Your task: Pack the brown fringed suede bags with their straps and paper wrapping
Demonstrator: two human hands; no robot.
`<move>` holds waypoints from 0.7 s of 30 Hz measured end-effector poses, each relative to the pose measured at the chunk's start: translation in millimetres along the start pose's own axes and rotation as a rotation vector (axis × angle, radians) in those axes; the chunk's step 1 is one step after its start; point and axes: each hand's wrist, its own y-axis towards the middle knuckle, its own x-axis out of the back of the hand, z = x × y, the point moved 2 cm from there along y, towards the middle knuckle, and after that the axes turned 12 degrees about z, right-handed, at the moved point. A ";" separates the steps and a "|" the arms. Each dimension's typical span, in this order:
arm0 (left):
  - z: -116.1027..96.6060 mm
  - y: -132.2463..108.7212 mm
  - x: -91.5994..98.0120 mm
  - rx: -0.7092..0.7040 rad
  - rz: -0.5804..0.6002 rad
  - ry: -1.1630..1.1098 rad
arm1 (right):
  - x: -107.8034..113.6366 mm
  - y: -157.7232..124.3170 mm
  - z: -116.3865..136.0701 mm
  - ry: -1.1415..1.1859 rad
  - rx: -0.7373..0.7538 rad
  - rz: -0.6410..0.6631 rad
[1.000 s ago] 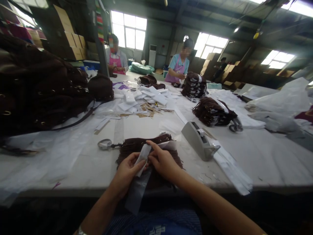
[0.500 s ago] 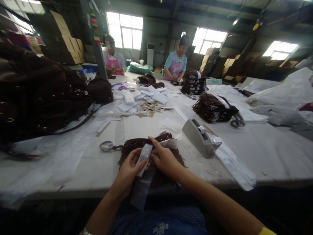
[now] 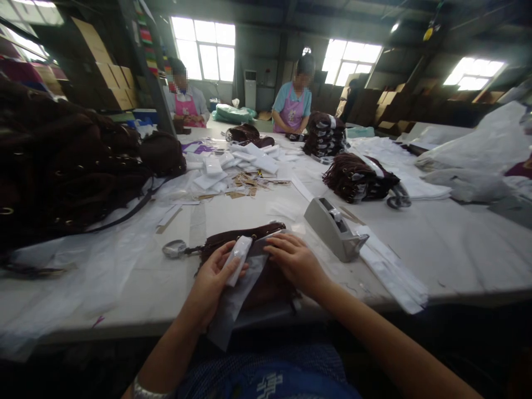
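A dark brown fringed bag (image 3: 266, 285) lies on the table in front of me, its wrapped ring sticking out to the left. My left hand (image 3: 216, 274) pinches a small white packet (image 3: 240, 259) over the bag's left part. A translucent strip (image 3: 236, 302) runs from the bag's top down past the packet and hangs toward the table edge. My right hand (image 3: 295, 260) is on the bag's right part, fingers bent over the strip's upper end; what its fingertips grip is too small to make out.
A grey tape dispenser (image 3: 334, 230) stands right of the bag, beside white strips (image 3: 393, 271). Dark bags (image 3: 62, 160) are heaped at left. White packets (image 3: 249, 158) lie behind. Wrapped bags (image 3: 361, 177) sit at back right. Two people work across the table.
My right hand has moved right, away from my left hand and the packet. More of the translucent strip shows between the hands. The view has shifted slightly.
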 end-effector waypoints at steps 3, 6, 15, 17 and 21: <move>-5.3 4.1 0.3 0.018 0.087 0.058 | -8.3 -4.3 -13.5 -0.084 0.018 0.144; -12.2 10.0 5.9 -0.044 0.115 0.294 | -11.9 -2.9 -15.7 -0.141 0.001 0.237; 0.4 41.0 8.9 -0.410 0.275 1.430 | -14.5 6.5 -26.2 -0.123 0.274 0.262; 10.4 47.8 12.1 -0.359 0.326 1.528 | -15.3 2.0 -29.9 -0.070 0.308 0.250; 13.8 49.5 17.7 -0.304 0.345 1.512 | -3.8 -15.2 -29.1 0.026 0.293 0.182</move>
